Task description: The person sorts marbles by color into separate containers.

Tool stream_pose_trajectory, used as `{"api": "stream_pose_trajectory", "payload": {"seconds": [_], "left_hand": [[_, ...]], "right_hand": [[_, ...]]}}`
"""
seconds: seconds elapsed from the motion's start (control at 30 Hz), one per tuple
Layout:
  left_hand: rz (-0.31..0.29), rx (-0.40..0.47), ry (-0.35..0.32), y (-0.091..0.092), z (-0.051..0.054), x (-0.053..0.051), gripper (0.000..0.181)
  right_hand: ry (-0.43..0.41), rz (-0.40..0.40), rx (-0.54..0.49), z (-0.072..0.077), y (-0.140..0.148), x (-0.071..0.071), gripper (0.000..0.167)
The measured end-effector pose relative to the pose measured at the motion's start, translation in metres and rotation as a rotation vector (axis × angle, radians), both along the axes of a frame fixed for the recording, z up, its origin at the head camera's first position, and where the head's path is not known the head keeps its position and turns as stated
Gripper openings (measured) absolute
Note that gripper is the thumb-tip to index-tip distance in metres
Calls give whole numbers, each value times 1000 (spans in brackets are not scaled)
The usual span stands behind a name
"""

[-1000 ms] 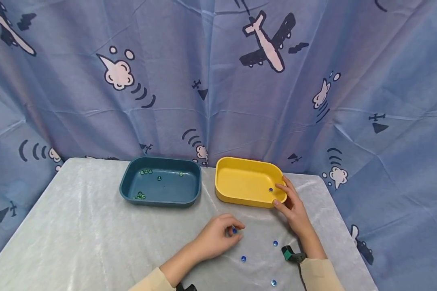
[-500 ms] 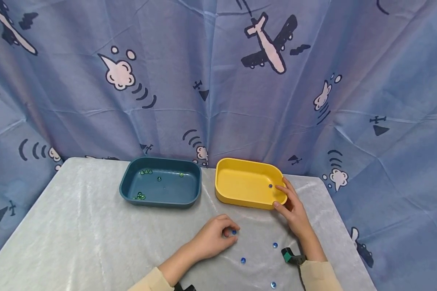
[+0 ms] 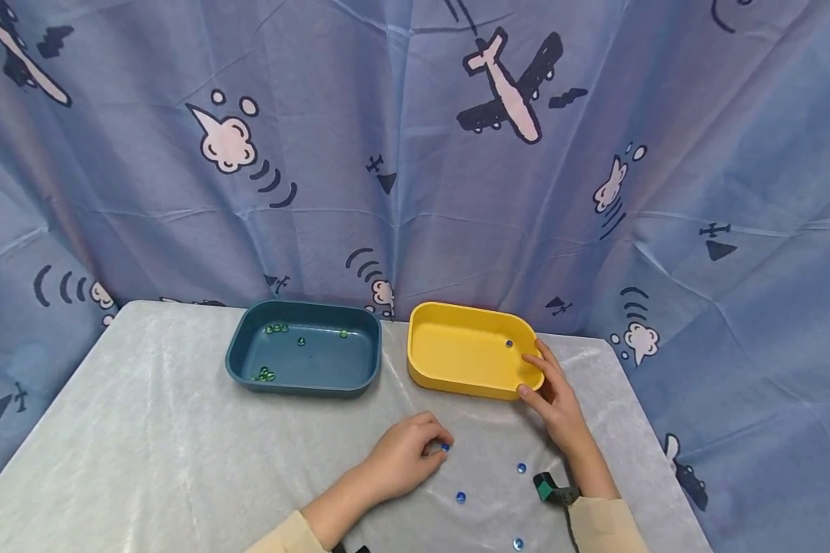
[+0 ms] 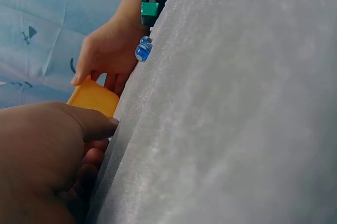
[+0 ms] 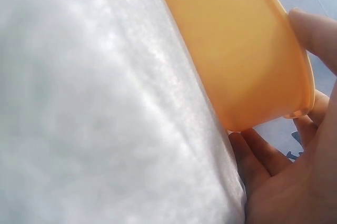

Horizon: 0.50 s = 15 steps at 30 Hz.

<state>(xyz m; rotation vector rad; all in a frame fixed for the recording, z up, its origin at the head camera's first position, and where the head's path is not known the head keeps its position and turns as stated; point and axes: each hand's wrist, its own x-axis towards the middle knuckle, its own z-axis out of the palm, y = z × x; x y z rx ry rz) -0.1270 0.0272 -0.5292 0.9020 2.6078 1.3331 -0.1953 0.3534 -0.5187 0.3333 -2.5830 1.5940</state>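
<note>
- Yellow tray (image 3: pixel 456 349), seen whole only in the head view, holds one blue inside marble (image 3: pixel 509 344) toward its right end; each wrist view shows just part of the tray.
- Green marbles (image 3: pixel 277 328) dot the teal tray (image 3: pixel 325 369), left of the yellow tray, in the head view alone.
- From the right wrist, fingers (image 5: pixel 318 32) appear close up against the yellow tray's rim and wall, where the right hand (image 3: pixel 560 405) grips its right end.
- Nearer the person than the yellow tray, the left hand (image 3: pixel 408 455) curls thumb and forefinger round a blue glass marble (image 3: pixel 446 447). It sits between their tips, visible there only from the head; whether it is clear of the grey cloth (image 3: pixel 145 430) cannot be told.
- Three loose blue marbles (image 3: pixel 460 498) lie on the cloth, also on the person's side of the yellow tray, apart from both hands.
</note>
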Motion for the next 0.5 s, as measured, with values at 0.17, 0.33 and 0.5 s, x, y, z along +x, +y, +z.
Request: {"api": "stream_pose_trajectory", "payload": {"seconds": [0.17,0.33,0.5], "left_hand": [[5,7,-2,1,-2,1,11],[6,11,-3,0,-2,1,10],[4,25,-9,-1,-1,1,10]], "right_hand": [[-1,-2,1,0,0,0,54],[-2,-2,-1,-1,0,1,55],[2,-1,-8,0,0,0,54]]}}
